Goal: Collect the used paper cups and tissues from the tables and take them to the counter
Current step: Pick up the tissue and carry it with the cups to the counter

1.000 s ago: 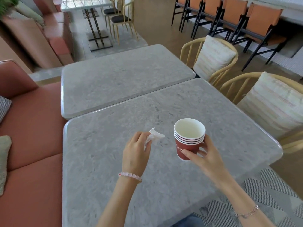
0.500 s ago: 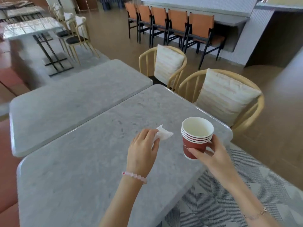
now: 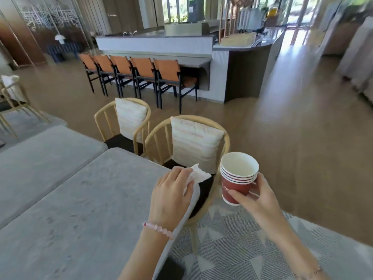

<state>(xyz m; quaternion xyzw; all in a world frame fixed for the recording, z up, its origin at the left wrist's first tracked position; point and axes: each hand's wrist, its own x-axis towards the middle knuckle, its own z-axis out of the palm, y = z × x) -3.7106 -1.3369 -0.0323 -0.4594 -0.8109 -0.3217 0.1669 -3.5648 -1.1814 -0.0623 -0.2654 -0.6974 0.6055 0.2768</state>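
Observation:
My right hand (image 3: 257, 194) grips a stack of several nested red paper cups (image 3: 237, 177) with white insides, held upright in the air past the table's right edge. My left hand (image 3: 171, 194) is closed on a crumpled white tissue (image 3: 196, 174) over the right edge of the grey stone table (image 3: 80, 219). The counter (image 3: 157, 44), white-fronted with a dark top, stands far across the room.
Two wooden chairs with striped cushions (image 3: 193, 144) stand right beside the table. A second grey table (image 3: 40, 154) adjoins on the left. A row of orange chairs (image 3: 141, 71) lines the counter. Open wooden floor (image 3: 292, 138) lies to the right; a patterned rug (image 3: 242, 249) is underfoot.
The view has swung right and upward from the tables toward the counter. Both hands keep their holds and now sit at the table's right edge instead of above its top.

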